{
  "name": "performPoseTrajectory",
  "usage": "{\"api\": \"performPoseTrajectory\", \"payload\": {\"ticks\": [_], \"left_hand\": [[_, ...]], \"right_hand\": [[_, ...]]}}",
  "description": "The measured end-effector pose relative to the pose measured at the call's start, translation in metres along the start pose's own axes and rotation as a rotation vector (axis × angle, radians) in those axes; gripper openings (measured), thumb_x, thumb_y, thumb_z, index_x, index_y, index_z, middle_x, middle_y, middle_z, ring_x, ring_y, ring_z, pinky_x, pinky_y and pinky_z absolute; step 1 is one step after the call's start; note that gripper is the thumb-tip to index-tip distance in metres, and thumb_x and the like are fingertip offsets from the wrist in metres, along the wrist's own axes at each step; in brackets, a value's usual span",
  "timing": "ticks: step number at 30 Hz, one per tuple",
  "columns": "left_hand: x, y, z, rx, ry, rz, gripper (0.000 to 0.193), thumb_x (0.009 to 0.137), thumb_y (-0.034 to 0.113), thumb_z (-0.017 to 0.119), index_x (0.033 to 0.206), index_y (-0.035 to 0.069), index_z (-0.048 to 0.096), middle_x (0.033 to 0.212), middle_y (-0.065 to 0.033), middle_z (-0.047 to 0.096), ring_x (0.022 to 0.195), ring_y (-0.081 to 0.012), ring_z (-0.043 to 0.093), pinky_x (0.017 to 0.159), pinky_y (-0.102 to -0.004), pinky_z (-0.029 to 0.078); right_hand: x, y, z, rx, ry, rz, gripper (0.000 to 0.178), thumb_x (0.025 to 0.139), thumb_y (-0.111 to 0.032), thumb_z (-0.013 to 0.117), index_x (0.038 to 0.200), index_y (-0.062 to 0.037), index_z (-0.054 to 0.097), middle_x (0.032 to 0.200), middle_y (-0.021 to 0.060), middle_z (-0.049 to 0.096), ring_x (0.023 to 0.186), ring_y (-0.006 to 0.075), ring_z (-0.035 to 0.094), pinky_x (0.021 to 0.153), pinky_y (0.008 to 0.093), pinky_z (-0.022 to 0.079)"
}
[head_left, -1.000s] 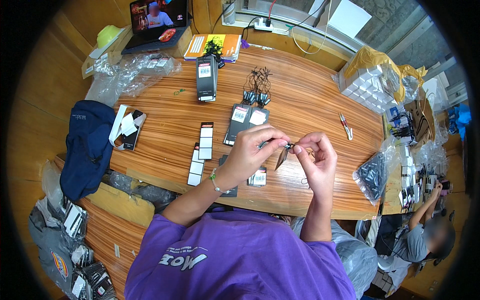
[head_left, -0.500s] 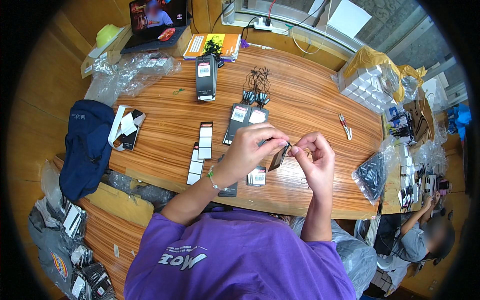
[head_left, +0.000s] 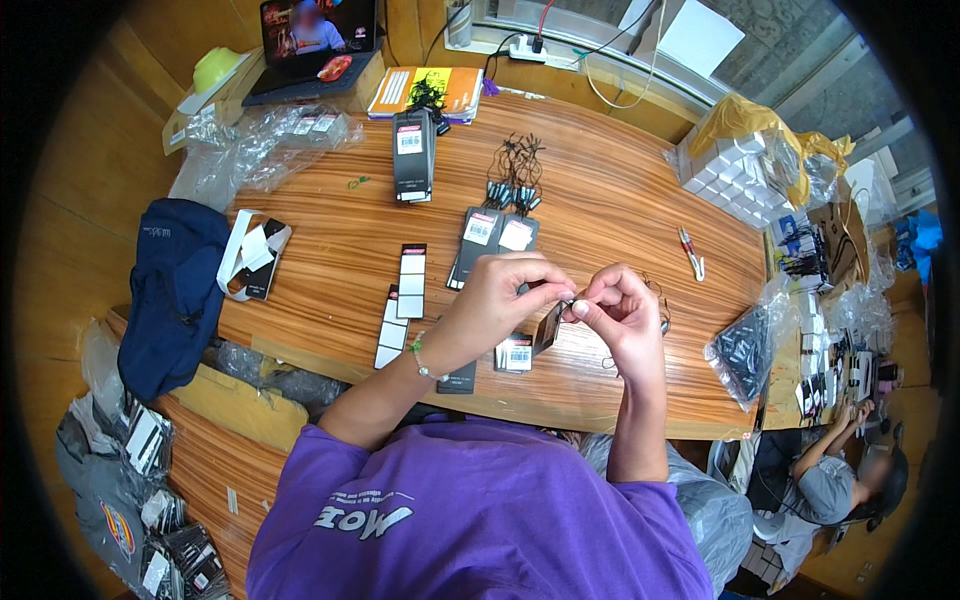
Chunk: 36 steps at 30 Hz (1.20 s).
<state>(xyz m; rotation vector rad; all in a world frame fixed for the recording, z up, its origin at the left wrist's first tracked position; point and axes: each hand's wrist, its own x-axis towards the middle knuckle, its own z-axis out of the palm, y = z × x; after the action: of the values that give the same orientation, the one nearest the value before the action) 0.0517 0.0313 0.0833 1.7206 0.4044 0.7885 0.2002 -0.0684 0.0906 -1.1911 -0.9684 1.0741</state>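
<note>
Both hands have dipped slightly since half a second ago, bringing the tag (head_left: 547,328) lower, and the black cord (head_left: 665,318) now shows right of the right hand (head_left: 620,312). I see the left hand (head_left: 515,288) with thumb and forefinger pinched together on the cord at the tag's top; the right thumb and forefinger are clamped on it too, just beside. So the tag hangs above the near edge of the surface (head_left: 610,180), by a small stack (head_left: 514,354) whose white label has print too fine for me to read. Toward the far edge, the tall stack (head_left: 411,160) carries a white label with a red band and dark printed lines. Two strips (head_left: 411,282) of blank white panels under a dark header lie left of the hands. Pale lettering crosses the purple shirt (head_left: 450,500). Red-handled clippers (head_left: 690,250) lie near the right edge.
</note>
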Motion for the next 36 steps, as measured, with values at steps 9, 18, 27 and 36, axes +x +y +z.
{"api": "performPoseTrajectory", "payload": {"ticks": [9, 18, 27, 36], "left_hand": [[-0.005, 0.008, -0.002, -0.17, -0.097, -0.182, 0.01, 0.08, 0.005, 0.063, 0.087, 0.0, 0.068, 0.077, -0.0037, 0.064, 0.072, -0.0063, 0.057, 0.063, -0.0199, 0.045], [0.01, 0.003, 0.001, 0.198, 0.092, 0.173, 0.029, 0.078, 0.012, 0.065, 0.104, 0.002, 0.06, 0.097, -0.012, 0.057, 0.09, -0.0215, 0.055, 0.079, -0.0302, 0.043], [-0.018, -0.009, 0.027, 0.198, 0.047, 0.192, 0.042, 0.064, 0.02, 0.079, 0.087, 0.006, 0.047, 0.109, -0.0132, 0.046, 0.108, -0.0277, 0.046, 0.091, -0.0368, 0.039], [-0.015, -0.017, 0.022, 0.207, 0.012, 0.086, 0.031, 0.066, 0.014, 0.077, 0.079, 0.004, 0.051, 0.085, -0.0082, 0.05, 0.09, -0.0223, 0.052, 0.081, -0.0306, 0.042]], "right_hand": [[0.001, 0.01, -0.013, 0.153, -0.141, 0.055, 0.015, 0.078, 0.001, 0.064, 0.085, -0.0013, 0.05, 0.075, 0.01, 0.064, 0.072, 0.0153, 0.063, 0.068, 0.026, 0.051], [0.005, 0.015, -0.006, -0.036, -0.152, 0.046, 0.016, 0.092, -0.015, 0.049, 0.09, -0.0008, 0.055, 0.084, 0.0053, 0.056, 0.075, 0.0104, 0.052, 0.069, 0.0225, 0.043], [0.011, 0.019, 0.003, 0.451, -0.008, -0.068, 0.023, 0.092, -0.024, 0.049, 0.08, -0.0039, 0.051, 0.074, 0.0032, 0.049, 0.071, 0.0106, 0.046, 0.067, 0.0231, 0.038], [0.016, 0.023, 0.001, 0.449, 0.099, -0.104, 0.016, 0.091, -0.018, 0.05, 0.089, -0.0027, 0.054, 0.087, 0.0028, 0.05, 0.071, 0.0091, 0.046, 0.067, 0.0218, 0.038]]}}
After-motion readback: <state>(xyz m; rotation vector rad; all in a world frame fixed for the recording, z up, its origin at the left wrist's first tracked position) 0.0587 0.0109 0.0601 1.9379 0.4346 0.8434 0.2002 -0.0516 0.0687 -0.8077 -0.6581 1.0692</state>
